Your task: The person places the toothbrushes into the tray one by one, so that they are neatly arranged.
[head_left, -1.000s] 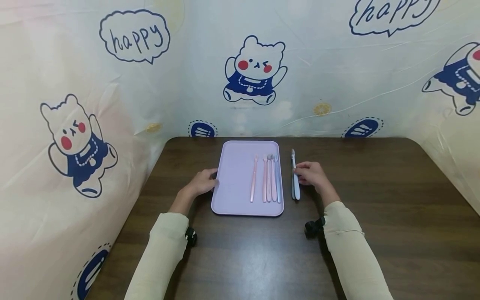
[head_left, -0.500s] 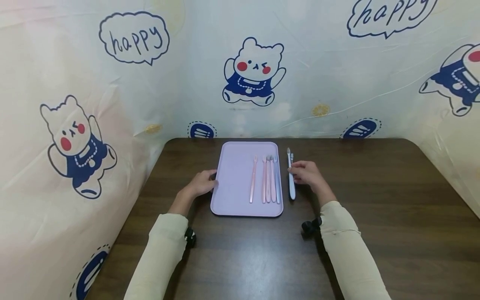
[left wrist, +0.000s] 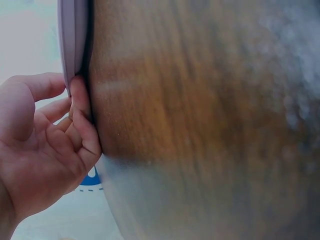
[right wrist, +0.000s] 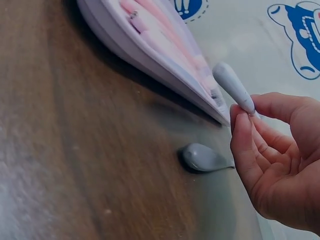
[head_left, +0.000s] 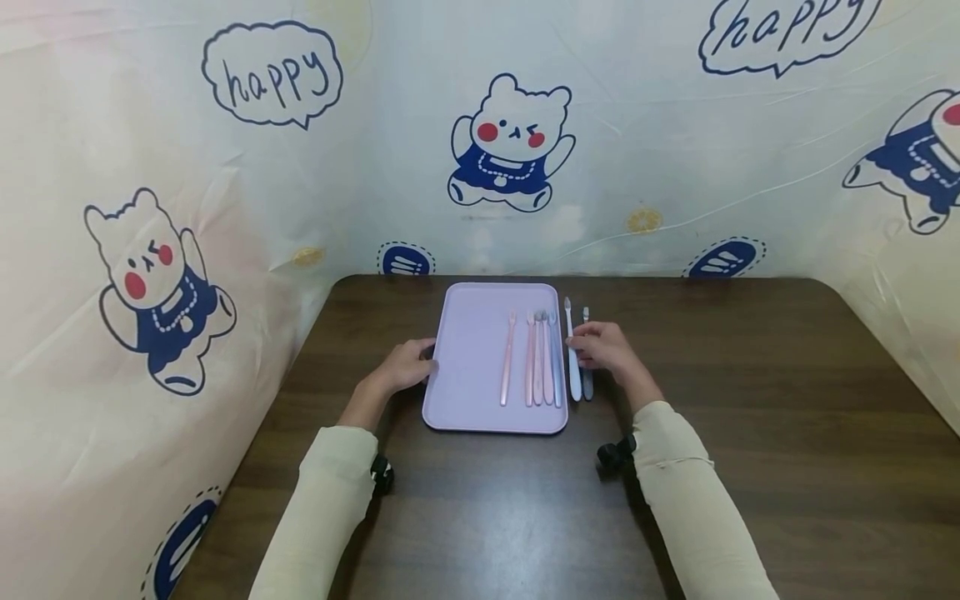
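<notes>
My right hand [head_left: 603, 346] pinches a light blue toothbrush [head_left: 574, 379] just off the right edge of the lavender tray [head_left: 465, 358]. In the right wrist view its handle [right wrist: 232, 87] is raised above the table between thumb and fingers. A second, grey-blue toothbrush [right wrist: 202, 157] lies on the table under that hand, partly hidden by it in the head view. My left hand [head_left: 405, 364] grips the tray's left rim; the left wrist view has the thumb and curled fingers at the tray edge [left wrist: 75, 45]. Inside the tray, several pink toothbrushes [head_left: 537, 367] and a blue toothbrush [head_left: 557, 367] lie lengthwise toward the right.
The dark wooden table [head_left: 487, 508] extends around the tray. Behind its far edge hangs a printed cloth [head_left: 360, 167] with cartoon bears. A black wrist camera [head_left: 617, 457] sits below the right hand.
My right hand has moved left, lifting the light blue toothbrush away from the grey-blue one and toward the tray. The left hand and the tray stay in place.
</notes>
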